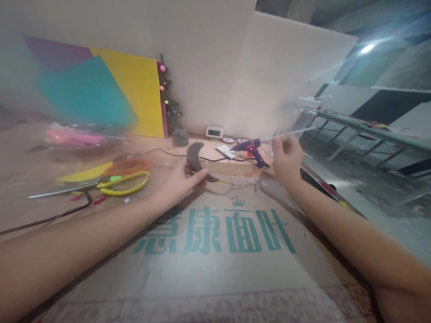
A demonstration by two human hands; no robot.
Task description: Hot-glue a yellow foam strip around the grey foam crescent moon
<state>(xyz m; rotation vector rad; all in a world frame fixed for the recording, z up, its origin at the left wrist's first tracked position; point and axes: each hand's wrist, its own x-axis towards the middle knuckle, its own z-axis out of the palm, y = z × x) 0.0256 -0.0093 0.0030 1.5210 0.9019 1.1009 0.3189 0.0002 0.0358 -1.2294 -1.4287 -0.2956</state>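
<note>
My left hand grips a dark grey crescent-shaped piece, thumb in front and fingers behind. A thin dark end of it points down to the right, with fine strands lying near it. To the right, my right hand is raised with thumb and fingers pinched on a thin pale translucent strip. Between the hands, a blue-purple hot glue gun with a lit red light lies on the table, its nozzle towards a small white card.
Scissors with yellow handles and orange handles lie at the left. Behind them are a clear bowl of pink pieces and coloured sheets. A small white clock stands at the wall. A printed plastic sheet covers the near table.
</note>
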